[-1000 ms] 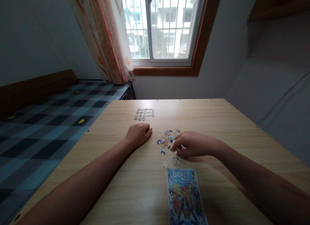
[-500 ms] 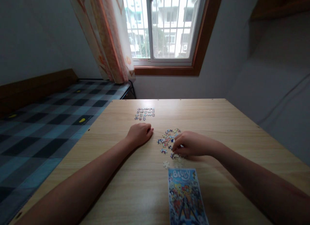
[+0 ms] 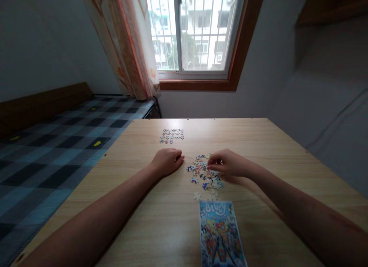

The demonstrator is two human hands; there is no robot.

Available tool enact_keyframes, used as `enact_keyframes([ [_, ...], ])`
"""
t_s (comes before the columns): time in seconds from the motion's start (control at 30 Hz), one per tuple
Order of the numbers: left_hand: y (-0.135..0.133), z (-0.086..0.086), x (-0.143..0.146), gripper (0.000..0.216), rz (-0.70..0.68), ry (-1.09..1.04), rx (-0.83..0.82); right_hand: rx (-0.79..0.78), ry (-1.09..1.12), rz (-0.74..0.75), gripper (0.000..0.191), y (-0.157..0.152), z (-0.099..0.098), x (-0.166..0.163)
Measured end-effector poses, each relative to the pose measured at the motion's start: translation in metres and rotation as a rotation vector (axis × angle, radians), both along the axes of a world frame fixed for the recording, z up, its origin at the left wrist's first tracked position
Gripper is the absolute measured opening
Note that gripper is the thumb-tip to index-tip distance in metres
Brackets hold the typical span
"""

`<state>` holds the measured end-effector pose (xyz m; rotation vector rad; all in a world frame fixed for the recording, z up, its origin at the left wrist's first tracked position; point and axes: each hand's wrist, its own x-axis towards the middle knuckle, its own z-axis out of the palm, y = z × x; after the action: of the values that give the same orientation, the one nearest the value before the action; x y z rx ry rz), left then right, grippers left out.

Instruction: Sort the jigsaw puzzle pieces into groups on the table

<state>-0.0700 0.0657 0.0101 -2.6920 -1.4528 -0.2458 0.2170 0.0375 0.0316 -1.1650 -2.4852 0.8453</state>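
Loose jigsaw pieces lie in a scattered pile on the wooden table, some with their pale backs up. Above the right part of that pile is my right hand, its thumb and fingertips drawn together low over the pieces; anything pinched there is too small to make out. My left hand rests on the table left of the pile, with fingers curled in and their inside hidden. Beyond it, a partly joined group of jigsaw pieces lies flat, with gaps in it.
A picture sheet or box lid printed "Bluey" lies near me, below the pile. The wooden table has a checked bed along its left side. A window with a curtain is beyond its far edge.
My right hand has moved up and away from the near pieces, uncovering several at the pile's lower right. My left hand has shifted very slightly right.
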Motion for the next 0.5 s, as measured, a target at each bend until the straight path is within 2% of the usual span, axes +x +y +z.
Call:
enact_keyframes([
  [0.23,-0.010,0.005,0.006,0.037,-0.247,-0.012,-0.026,0.333,-0.183,-0.043,0.009,-0.010,0.004,-0.006],
  [0.37,-0.012,0.007,0.007,0.037,-0.260,-0.017,-0.033,0.339,-0.230,0.043,0.011,-0.014,0.005,-0.008],
  [0.5,-0.009,0.005,0.004,0.037,-0.256,-0.030,-0.030,0.262,-0.213,0.076,0.015,-0.016,0.019,-0.003],
])
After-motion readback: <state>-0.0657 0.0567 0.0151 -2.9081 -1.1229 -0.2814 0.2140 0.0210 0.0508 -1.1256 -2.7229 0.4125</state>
